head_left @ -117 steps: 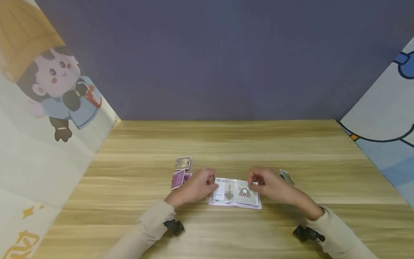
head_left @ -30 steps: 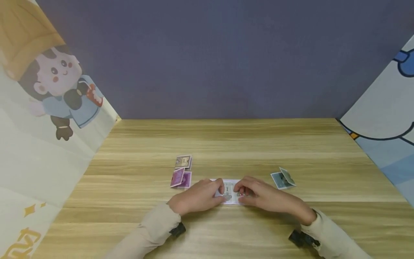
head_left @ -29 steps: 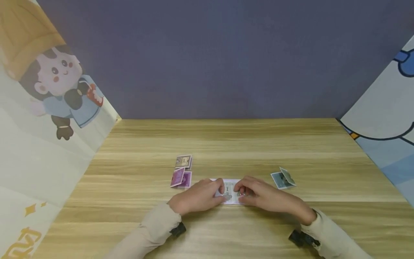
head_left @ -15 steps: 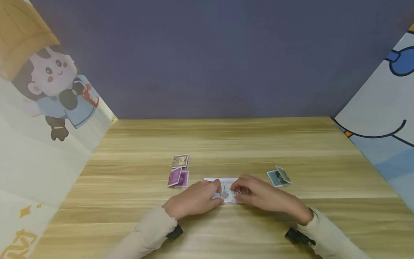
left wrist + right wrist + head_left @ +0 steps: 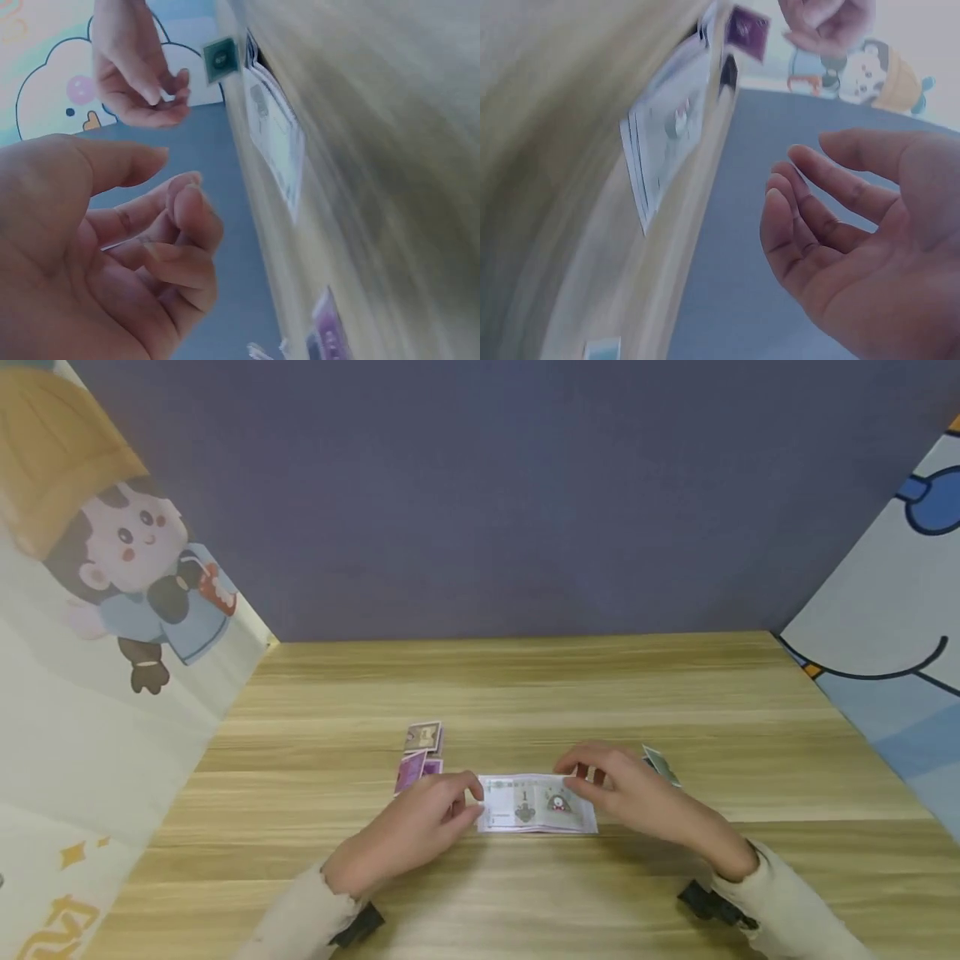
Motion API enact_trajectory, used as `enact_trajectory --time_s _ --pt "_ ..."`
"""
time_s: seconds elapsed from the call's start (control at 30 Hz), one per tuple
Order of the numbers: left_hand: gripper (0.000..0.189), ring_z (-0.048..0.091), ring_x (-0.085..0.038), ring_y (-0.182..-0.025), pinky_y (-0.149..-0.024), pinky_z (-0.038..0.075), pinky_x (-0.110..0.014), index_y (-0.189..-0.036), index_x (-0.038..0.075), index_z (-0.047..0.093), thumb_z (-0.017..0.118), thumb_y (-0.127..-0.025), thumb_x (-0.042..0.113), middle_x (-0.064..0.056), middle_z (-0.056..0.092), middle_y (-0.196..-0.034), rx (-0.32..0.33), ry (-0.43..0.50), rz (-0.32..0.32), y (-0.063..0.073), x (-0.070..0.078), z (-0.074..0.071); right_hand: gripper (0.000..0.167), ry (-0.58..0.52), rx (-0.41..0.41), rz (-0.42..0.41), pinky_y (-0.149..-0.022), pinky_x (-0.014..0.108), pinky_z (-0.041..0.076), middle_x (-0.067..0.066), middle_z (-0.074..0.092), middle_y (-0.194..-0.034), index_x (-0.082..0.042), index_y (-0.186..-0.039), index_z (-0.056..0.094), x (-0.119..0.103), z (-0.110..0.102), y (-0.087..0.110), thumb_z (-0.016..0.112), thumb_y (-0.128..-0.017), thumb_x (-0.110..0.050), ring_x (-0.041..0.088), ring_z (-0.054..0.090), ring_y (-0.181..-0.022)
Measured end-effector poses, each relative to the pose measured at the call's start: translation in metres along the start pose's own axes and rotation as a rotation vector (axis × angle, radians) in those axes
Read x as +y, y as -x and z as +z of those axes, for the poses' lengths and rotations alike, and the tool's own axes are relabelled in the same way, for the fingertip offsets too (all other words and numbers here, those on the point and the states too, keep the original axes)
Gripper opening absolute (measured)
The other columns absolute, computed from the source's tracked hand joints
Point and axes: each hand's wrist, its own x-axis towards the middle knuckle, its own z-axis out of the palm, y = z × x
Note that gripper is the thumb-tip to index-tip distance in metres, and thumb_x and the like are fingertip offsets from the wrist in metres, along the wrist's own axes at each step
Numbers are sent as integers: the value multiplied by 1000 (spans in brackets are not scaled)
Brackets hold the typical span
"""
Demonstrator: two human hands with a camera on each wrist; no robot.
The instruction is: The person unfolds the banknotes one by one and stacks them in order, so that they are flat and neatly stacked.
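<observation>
Fingers [image 5: 199,219] bend loosely on the left hand [image 5: 416,831], tips apart from the thumb, and likewise on the right hand [image 5: 651,800]; between them a stack of paper notes [image 5: 525,803] lies on the table [image 5: 525,702], with a folded purple note [image 5: 410,772] and a brown note [image 5: 423,737] beyond the left hand, a green note [image 5: 663,766] beyond the right

Cream long sleeves [image 5: 791,902], cloth rumpled, cuffs [image 5: 337,896] uneven-edged; black blocky wrist cameras [image 5: 358,926] beneath both cuffs, left and right; hands [image 5: 641,793] bare.
</observation>
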Motion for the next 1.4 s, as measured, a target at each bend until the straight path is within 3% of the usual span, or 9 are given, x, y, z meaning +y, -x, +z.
enact_trajectory --time_s 0.17,0.33,0.5,0.6,0.8,0.9,1.1,1.23,1.4 --pt "8 39 2 -50 -44 38 -20 -101 10 67 65 -96 15 13 46 -59 16 20 -30 12 -11 3 15 12 89 36 -69 26 53 -6 67 -102 -14 -112 70 12 -15 8 64 -98 -13 7 59 -85" --pt "4 48 -2 -57 -50 46 -21 -95 10 68 65 -96 13 10 55 -67 116 84 -66 24 -32 -9 15 35 131 60 -70 26 53 -2 69 -104 -12 -112 70 19 -21 12 64 -98 -13 9 60 -87" --pt "6 55 -12 -64 -55 49 -25 -99 8 67 63 -97 11 -6 63 -77 282 202 -175 29 -63 -35 12 67 127 41 -67 24 53 -1 70 -97 -10 -107 72 12 -1 -3 66 -97 -12 6 60 -82" --pt "10 55 -16 -63 -52 47 -26 -105 5 65 62 -98 11 -11 62 -79 313 244 -254 30 -86 -49 13 42 82 11 -66 23 53 -3 69 -94 -10 -108 72 -2 17 -18 65 -98 -14 5 59 -80" --pt "29 58 -24 -60 -51 50 -30 -117 -2 58 66 -97 18 -22 60 -82 117 438 -358 18 -124 -59 14 14 25 -58 -66 22 52 -8 67 -90 -9 -106 72 -39 50 -61 62 -99 -16 3 59 -79" --pt "38 57 -21 -61 -52 49 -28 -120 0 57 70 -94 23 -14 61 -80 -14 364 -399 9 -129 -60 13 4 40 -78 -63 21 51 -9 66 -85 -10 -102 72 -60 66 -86 61 -99 -16 3 58 -75" --pt "44 43 -13 -52 -47 39 -25 -116 7 51 78 -86 24 -2 50 -69 -148 143 -405 -11 -115 -53 16 163 52 -140 -66 23 51 0 69 -92 -7 -105 72 -84 98 -119 62 -98 -17 13 62 -82" --pt "42 47 -14 -47 -40 45 -28 -110 9 50 79 -86 26 -8 57 -75 -187 134 -476 -16 -102 -46 19 317 -58 -79 -61 24 49 3 64 -94 -6 -109 70 -76 113 -118 63 -96 -17 15 59 -81" --pt "40 50 -17 -49 -39 49 -31 -106 9 51 81 -84 25 -10 59 -81 -181 148 -522 -13 -95 -45 29 316 -145 -14 -62 25 48 4 58 -98 -4 -118 66 -66 118 -112 67 -91 -16 15 54 -82"
